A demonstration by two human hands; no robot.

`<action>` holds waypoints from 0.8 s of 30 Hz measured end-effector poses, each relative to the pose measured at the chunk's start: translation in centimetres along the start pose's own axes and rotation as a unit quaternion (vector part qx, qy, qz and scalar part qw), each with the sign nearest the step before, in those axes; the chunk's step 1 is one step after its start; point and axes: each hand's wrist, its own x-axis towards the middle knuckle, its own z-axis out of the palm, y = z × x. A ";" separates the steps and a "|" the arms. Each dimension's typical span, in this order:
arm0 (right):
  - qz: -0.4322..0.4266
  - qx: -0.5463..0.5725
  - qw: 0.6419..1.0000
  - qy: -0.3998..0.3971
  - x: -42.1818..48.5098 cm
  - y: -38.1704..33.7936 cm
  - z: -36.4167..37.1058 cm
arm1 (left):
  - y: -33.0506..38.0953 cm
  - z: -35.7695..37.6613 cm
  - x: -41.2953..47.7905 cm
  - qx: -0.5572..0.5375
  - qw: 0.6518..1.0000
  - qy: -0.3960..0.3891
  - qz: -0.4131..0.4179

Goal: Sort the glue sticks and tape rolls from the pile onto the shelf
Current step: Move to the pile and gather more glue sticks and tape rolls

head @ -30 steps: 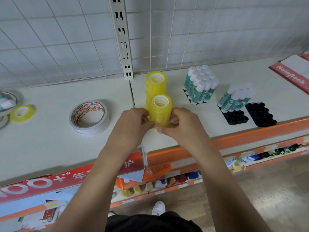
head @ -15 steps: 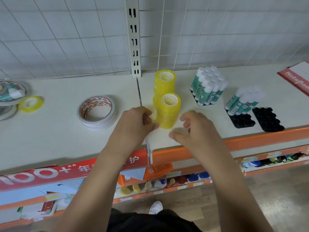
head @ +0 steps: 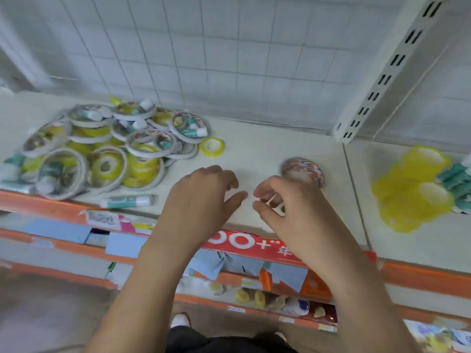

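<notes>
Many glossy ring-shaped tape rolls [head: 105, 169].

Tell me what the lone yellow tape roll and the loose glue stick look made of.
Yellow tape roll: translucent glossy plastic film, from its see-through yellow sheen; white core could be plastic or card. Glue stick: likely smooth plastic tube, white cap, teal label; blur hides detail.

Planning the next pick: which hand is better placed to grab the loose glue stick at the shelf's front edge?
Likely the left hand: it hovers open nearer the glue stick; the right hand is farther off.
</notes>
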 end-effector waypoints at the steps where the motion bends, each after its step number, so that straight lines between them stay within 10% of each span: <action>1: -0.011 0.006 1.000 -0.005 0.9 -1.9 1.2 | -2.0 -1.0 -0.6 0.005 1.000 0.008 -0.005; 24: -0.069 0.062 0.995 -0.025 8.9 -19.7 14.0 | -24.6 -10.4 -5.5 0.043 0.995 0.075 -0.053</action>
